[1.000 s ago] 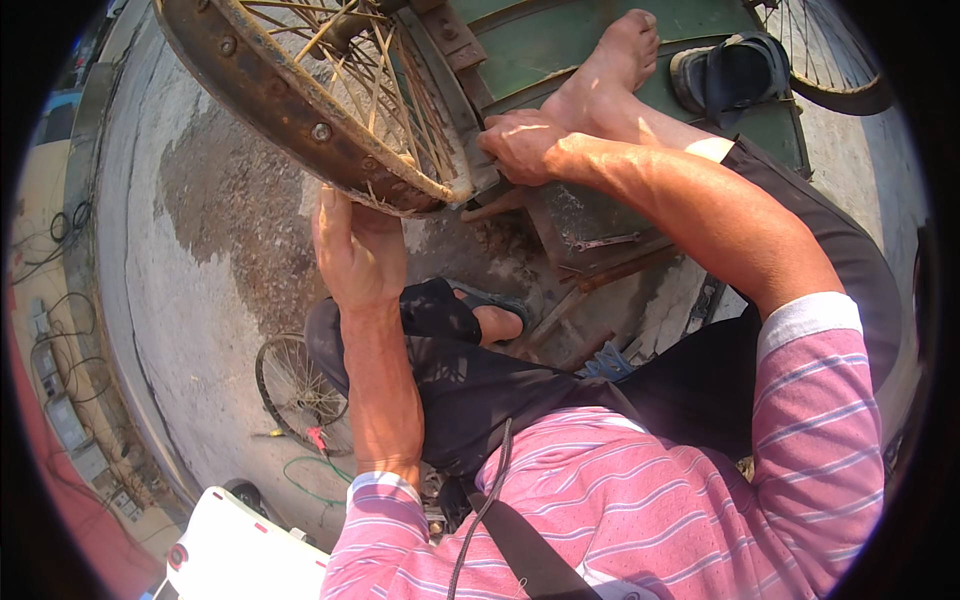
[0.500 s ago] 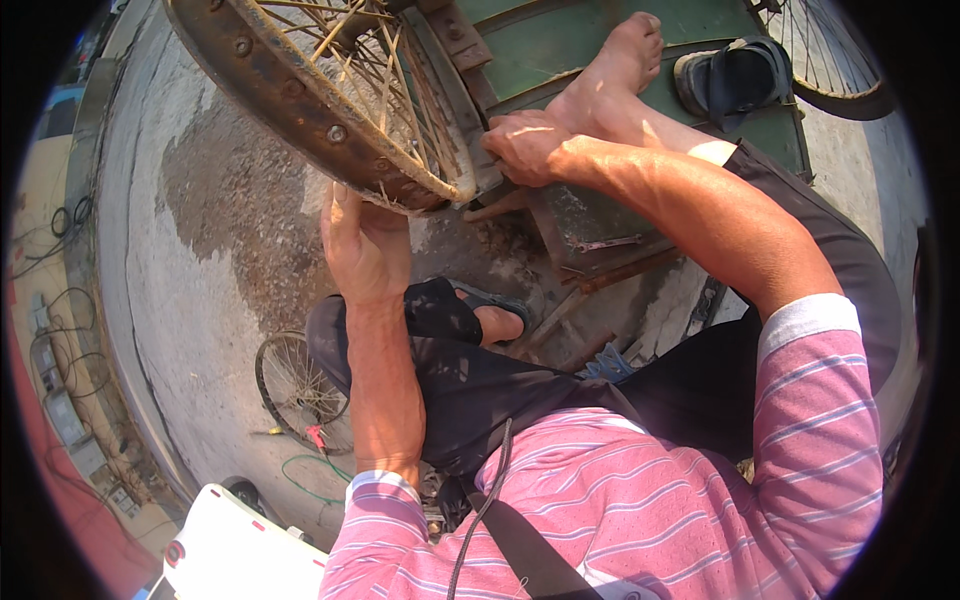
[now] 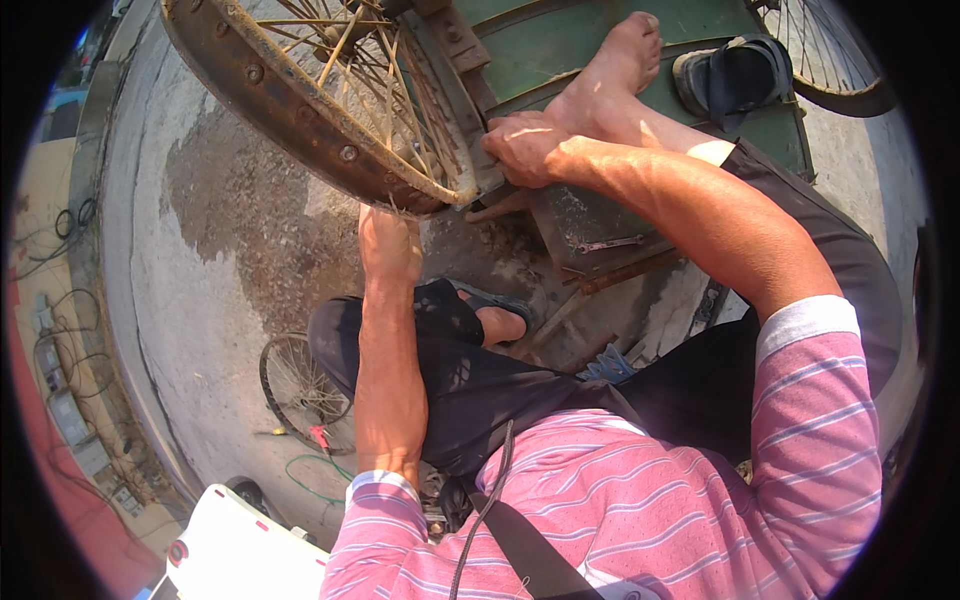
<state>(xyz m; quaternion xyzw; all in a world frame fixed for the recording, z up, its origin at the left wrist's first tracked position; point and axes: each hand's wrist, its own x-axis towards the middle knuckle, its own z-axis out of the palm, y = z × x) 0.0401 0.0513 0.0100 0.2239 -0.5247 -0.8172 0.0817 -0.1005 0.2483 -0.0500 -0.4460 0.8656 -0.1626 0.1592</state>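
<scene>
A rusty spoked wheel rim [image 3: 300,118] without a tyre stands tilted at the upper left, its pale spokes [image 3: 388,90] running to a hub at the top. My left hand [image 3: 390,243] touches the rim's lower end from below; the rim hides its fingers. Beside the wheel, my right hand [image 3: 525,148] is closed at the edge of a rusty metal bar [image 3: 460,45]. What it grips, if anything, is hidden within the fingers. My bare foot [image 3: 625,60] rests just beyond that hand on a green metal panel [image 3: 530,50].
A black sandal [image 3: 735,80] lies on the panel, near another tyred wheel [image 3: 850,95]. A spanner [image 3: 605,244] rests on the metal below my right forearm. At left, a smaller wheel [image 3: 300,385] lies on the concrete, above a white casing [image 3: 235,545].
The rim has turned a little, its rivets shifting down and right. My left hand has moved right and slightly down along the rim's lower end. My right hand stays in place.
</scene>
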